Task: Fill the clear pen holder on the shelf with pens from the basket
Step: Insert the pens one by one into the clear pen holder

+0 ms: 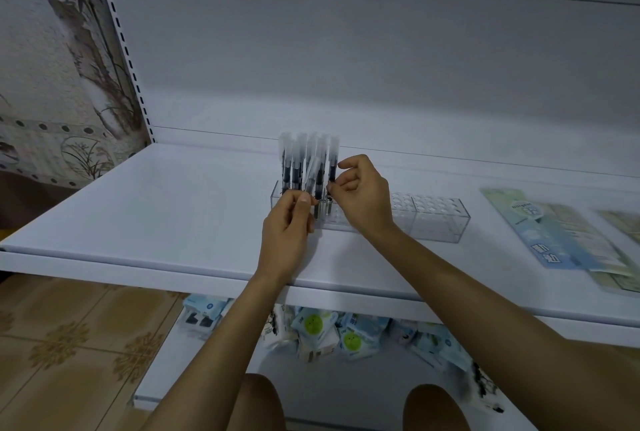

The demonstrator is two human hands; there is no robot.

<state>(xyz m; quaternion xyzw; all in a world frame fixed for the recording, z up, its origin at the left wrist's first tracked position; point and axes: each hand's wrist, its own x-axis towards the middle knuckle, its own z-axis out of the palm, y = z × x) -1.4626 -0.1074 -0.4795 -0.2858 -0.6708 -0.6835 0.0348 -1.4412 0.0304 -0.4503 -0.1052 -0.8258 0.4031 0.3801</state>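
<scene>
- Forearms [225,326] cross the shelf [138,208] front edge.
- Left hand [287,226] pinches a tilted pen [309,172] at the holder [440,226] left end.
- Right hand [363,195] pinches an upright pen [332,163] beside it.
- Holder right half: holes open.

Dim, cool light, brightest on the white shelf [173,208] and back panel [381,49] behind the pens [304,160], darkening toward the corners. Shadows are soft. The packets [554,233] at far right are smeared by motion blur. The slotted upright [128,59] on the left bows with wide-angle distortion.
</scene>
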